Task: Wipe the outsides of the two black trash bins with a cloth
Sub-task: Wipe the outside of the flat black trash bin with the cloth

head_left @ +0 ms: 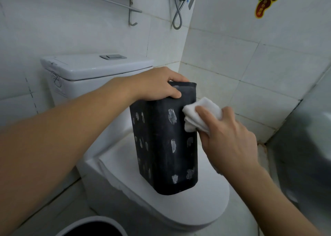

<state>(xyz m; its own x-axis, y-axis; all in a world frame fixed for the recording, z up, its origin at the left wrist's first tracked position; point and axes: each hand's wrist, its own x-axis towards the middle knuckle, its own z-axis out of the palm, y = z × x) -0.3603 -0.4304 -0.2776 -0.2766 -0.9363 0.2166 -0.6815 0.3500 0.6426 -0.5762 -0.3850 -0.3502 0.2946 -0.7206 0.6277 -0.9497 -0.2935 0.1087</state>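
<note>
While the bin point(166, 142) stands upright on the closed toilet lid point(179, 209), the left hand point(157, 85) grips its top rim, fingers curled over the edge into the opening and thumb pressed on the outer wall; the bin is black, rectangular, and dotted with pale smudges on the 2 faces in view. The right hand point(227, 137) holds a folded white cloth point(200, 115), its fingers clamped on the wad, which is pressed against the bin's right edge near the top, just below the rim; whether the thumb is under the cloth cannot be told. Behind the bin sits the cistern point(95, 69) with a grey flush button point(113, 57) on its cover; above the bin, on the tiled wall, hang a shower hose point(178, 15) and a metal rack point(132, 8); up and to the right of the bin a foot-shaped sticker point(265, 4) is stuck on the tiles. Below and left of the bin, at the frame's bottom edge, shows the rim of a round container point(93, 226) with a dark inside; whether this is the second bin cannot be told.
</note>
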